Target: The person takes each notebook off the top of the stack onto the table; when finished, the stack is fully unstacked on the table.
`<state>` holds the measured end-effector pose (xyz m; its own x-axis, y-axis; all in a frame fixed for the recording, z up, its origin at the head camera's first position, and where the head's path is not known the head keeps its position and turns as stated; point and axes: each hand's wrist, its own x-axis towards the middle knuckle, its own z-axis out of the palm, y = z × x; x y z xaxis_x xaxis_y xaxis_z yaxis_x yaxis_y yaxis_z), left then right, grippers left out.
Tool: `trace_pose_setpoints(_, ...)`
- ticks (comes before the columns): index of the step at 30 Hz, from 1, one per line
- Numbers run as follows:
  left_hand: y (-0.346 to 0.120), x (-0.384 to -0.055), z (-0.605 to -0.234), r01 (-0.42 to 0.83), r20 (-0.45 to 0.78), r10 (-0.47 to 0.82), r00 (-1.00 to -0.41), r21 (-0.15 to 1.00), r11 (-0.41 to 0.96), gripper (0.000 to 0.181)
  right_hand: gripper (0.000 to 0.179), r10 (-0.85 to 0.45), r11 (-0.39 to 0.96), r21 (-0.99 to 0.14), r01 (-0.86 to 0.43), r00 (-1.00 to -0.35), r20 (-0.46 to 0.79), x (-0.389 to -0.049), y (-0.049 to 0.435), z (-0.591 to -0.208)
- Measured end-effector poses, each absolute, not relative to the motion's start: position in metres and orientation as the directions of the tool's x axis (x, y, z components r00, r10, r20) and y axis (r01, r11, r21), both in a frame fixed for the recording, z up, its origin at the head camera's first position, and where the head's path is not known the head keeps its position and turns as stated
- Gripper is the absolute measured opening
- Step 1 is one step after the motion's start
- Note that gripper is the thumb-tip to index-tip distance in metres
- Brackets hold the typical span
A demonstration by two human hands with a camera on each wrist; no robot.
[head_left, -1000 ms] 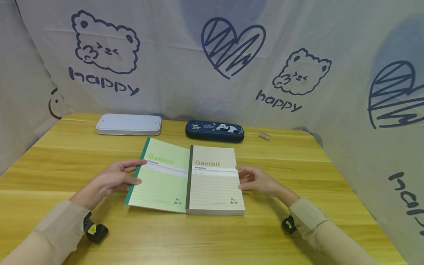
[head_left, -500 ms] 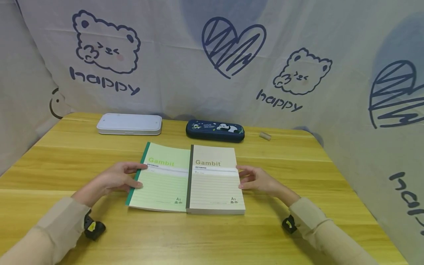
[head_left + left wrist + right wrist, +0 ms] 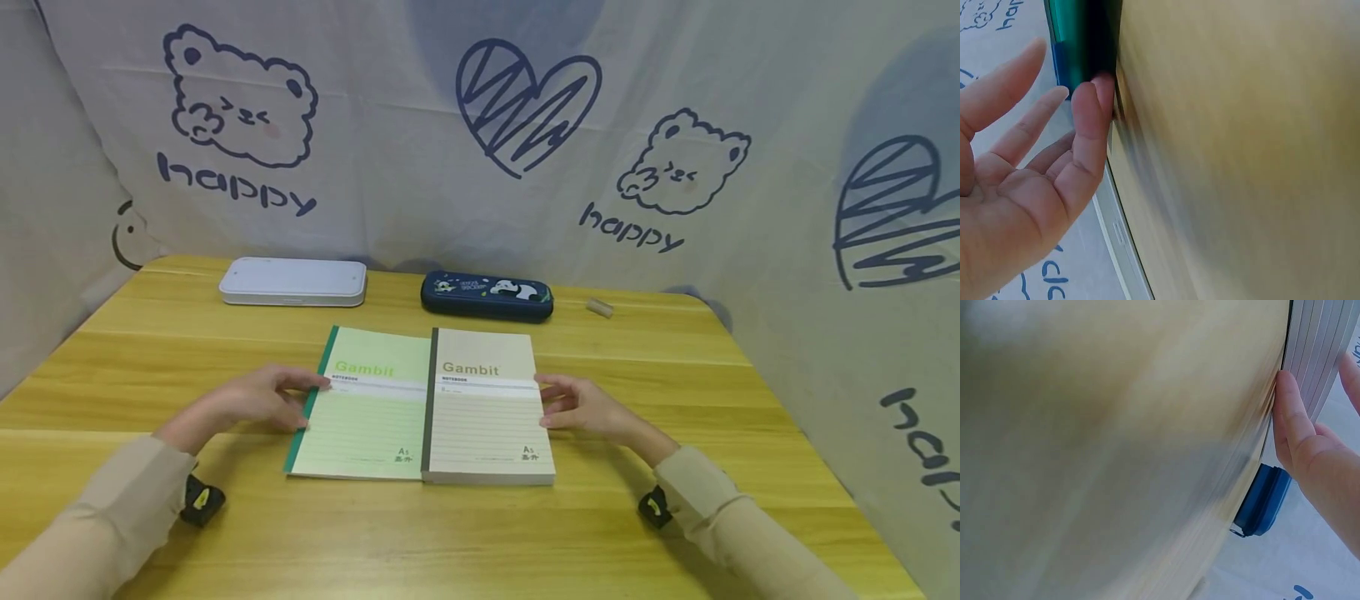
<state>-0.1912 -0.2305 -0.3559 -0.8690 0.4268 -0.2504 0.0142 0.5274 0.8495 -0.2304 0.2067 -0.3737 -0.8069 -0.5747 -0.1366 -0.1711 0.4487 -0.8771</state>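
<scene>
A green notebook (image 3: 367, 408) marked "Gambit" lies on the left, its left edge bordered by a teal spine strip. Beside it lies a cream notebook (image 3: 487, 417) with a dark spine, on top of a stack whose several layered edges (image 3: 1319, 344) show in the right wrist view. My left hand (image 3: 258, 400) is at the teal spine, fingers loosely bent and thumb spread apart; the left wrist view shows fingertips (image 3: 1088, 100) low against that edge. My right hand (image 3: 581, 408) rests its fairly straight fingers against the right side of the cream notebook's stack.
Along the back of the wooden table (image 3: 480, 542) are a white flat case (image 3: 294, 282), a dark blue pencil case (image 3: 486, 297) with a panda, and a small beige block (image 3: 599, 308). A printed cloth (image 3: 405, 167) hangs behind.
The green notebook, tilted up at its left side before, has come down flatter beside the cream one. My left hand has loosened and drawn slightly left. The right hand has stayed put.
</scene>
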Motion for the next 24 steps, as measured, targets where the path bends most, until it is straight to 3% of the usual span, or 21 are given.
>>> trace_pose_setpoints(24, -0.219, -0.197, -0.346, 0.001, -0.211, 0.362, -0.908, 0.863, 0.506, 0.046, 0.067, -0.562, 0.429, -0.893, -0.137, -0.814, -0.145, -0.23, 0.207, -0.375)
